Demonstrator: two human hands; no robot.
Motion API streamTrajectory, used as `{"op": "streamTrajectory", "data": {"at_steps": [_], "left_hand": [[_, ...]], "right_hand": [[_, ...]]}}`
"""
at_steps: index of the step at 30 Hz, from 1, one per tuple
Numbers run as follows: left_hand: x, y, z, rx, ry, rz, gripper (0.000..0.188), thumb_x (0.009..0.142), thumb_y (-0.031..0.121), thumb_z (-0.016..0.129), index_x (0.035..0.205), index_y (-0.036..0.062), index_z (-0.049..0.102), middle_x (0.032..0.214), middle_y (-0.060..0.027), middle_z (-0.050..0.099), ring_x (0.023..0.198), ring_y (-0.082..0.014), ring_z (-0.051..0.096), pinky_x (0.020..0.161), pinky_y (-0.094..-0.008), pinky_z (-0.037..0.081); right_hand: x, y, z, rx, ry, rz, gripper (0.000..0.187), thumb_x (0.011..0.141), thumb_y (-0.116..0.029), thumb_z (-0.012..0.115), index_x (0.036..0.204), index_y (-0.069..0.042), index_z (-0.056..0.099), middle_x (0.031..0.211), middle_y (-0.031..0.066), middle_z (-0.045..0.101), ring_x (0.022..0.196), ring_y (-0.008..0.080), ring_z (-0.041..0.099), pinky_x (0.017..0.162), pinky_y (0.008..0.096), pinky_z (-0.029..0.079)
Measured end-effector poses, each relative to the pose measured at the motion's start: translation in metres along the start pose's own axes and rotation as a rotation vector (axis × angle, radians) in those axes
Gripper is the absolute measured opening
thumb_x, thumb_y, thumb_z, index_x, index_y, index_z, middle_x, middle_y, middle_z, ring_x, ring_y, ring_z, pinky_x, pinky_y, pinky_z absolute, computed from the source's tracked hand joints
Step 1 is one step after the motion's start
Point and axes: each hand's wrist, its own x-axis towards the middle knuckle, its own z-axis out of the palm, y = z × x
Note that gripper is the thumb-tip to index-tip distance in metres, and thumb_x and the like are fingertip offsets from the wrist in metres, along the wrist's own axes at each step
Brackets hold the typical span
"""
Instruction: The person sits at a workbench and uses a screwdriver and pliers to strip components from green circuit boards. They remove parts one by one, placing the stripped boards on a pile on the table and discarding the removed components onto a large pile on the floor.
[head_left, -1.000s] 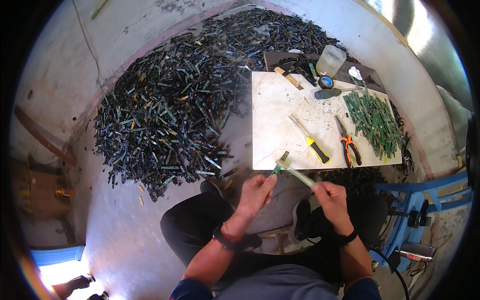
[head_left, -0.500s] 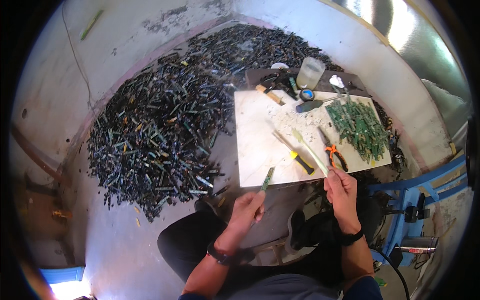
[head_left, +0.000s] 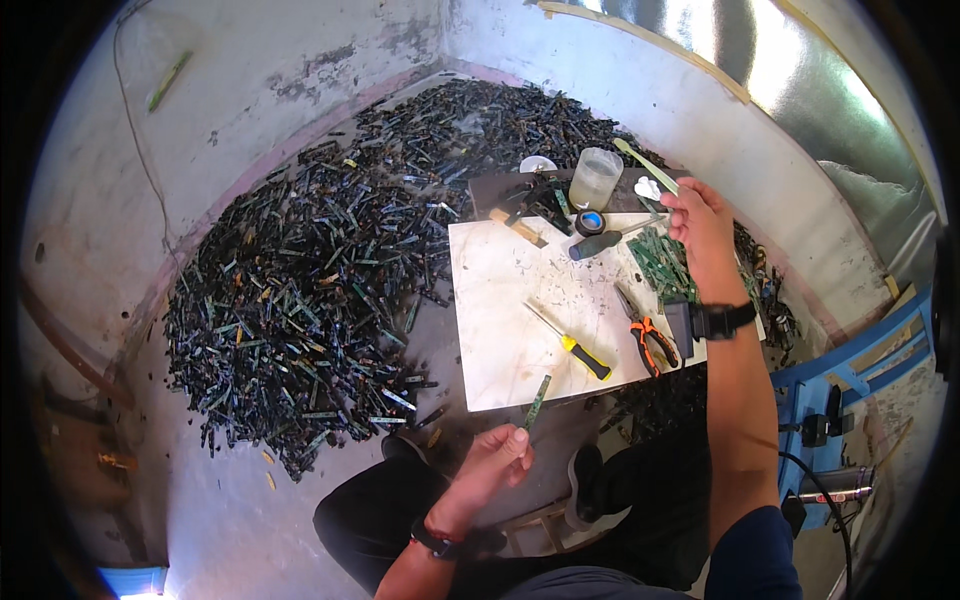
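Between the thumb and fingers of my left hand (head_left: 492, 462) is a thin green circuit board strip (head_left: 537, 404), its top end pointing up toward the board's near edge. My right hand (head_left: 703, 228) reaches over the far right of the white board (head_left: 490, 340). It grips a long, pale green stick (head_left: 650, 168) with a wider tip, like a slim brush; the tip points up and left, near the cloudy plastic cup (head_left: 596, 178). Below that hand lies a pile of green circuit board strips (head_left: 655, 262), partly covered by my wrist.
On the board lie a yellow-black screwdriver (head_left: 570, 343), orange-handled pliers (head_left: 648, 335), a dark-handled screwdriver (head_left: 597, 244), a tape roll (head_left: 590, 222) and a wooden piece (head_left: 517, 227). A huge heap of dark strips (head_left: 300, 270) covers the floor to the left. A blue chair (head_left: 800, 400) stands right.
My right hand has moved up and away from me with the pale stick, from the near edge to beyond the strip pile. My left hand still holds its strip. The view has shifted slightly.
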Motion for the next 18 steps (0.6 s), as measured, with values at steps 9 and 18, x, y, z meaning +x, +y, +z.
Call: {"op": "streamTrajectory", "data": {"at_steps": [9,18], "left_hand": [[-0.001,0.001,-0.005,0.02,-0.013,-0.029,0.036,0.095,0.042,0.056,0.076,0.0114,0.054,0.068,0.0008,0.056,0.055,-0.0066,0.046,0.051,-0.0214,0.035],[0.0,0.004,0.003,0.008,0.032,-0.04,0.039,0.096,0.039,0.055,0.072,0.0086,0.053,0.063,-0.0021,0.052,0.052,-0.0095,0.044,0.048,-0.0237,0.034]], "right_hand": [[0.063,0.031,0.02,-0.046,-0.02,0.179,0.022,0.087,-0.02,0.063,0.097,0.0,0.059,0.081,0.0094,0.066,0.059,0.0104,0.058,0.05,0.0241,0.048],[-0.073,0.036,0.027,-0.242,-0.113,0.048,0.012,0.087,-0.013,0.06,0.093,-0.005,0.066,0.069,-0.0015,0.061,0.053,0.003,0.049,0.043,0.0193,0.036]]}}
